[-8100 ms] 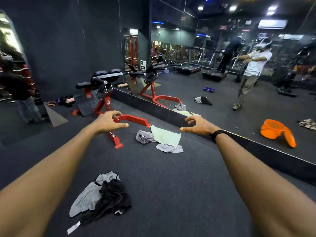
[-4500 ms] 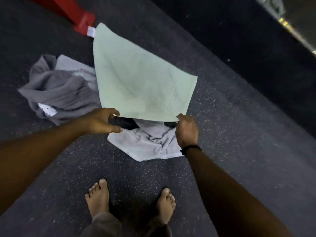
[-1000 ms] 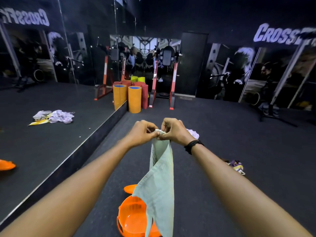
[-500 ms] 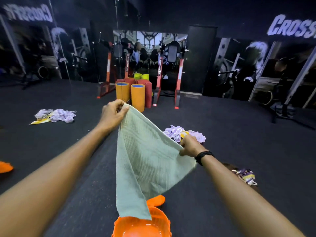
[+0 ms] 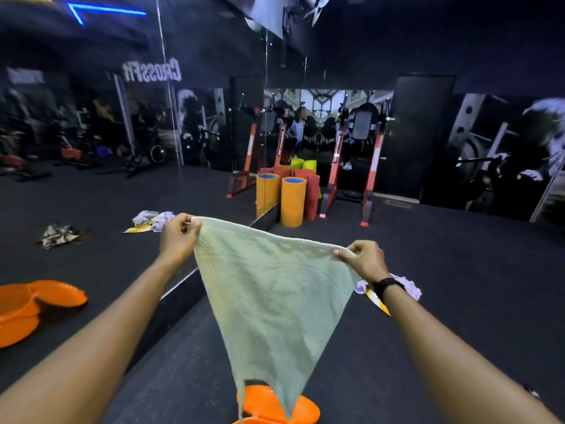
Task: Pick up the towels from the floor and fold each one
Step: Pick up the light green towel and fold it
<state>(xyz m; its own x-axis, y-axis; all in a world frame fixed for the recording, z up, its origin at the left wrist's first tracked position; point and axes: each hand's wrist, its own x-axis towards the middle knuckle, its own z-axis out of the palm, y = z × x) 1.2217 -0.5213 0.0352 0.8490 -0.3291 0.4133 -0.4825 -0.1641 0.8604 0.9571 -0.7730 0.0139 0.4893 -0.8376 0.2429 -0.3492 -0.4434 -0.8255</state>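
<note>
Pale green cloth is pinched in both of your hands: your left hand grips one top corner between thumb and curled fingers, and your right hand pinches the other, slightly lower, so the towel hangs in the air in front of you, tapering to a point just above the orange basin on the floor. Half a second ago your right hand was holding the towel lower along its side edge and the cloth draped unevenly; now that hand has come up to the corner, your hands are well apart and the top edge is stretched nearly straight between them. A second ago the two hands were together with the towel bunched into a narrow strip, so you have opened it out fully. That looks like the set-up for the first fold: with the edge taut you can bring the corners together cleanly. Beyond your right wrist a lilac and yellow heap of towels lies on the floor, and to your left the mirror shows more cloth, so several towels seem left to do
</note>
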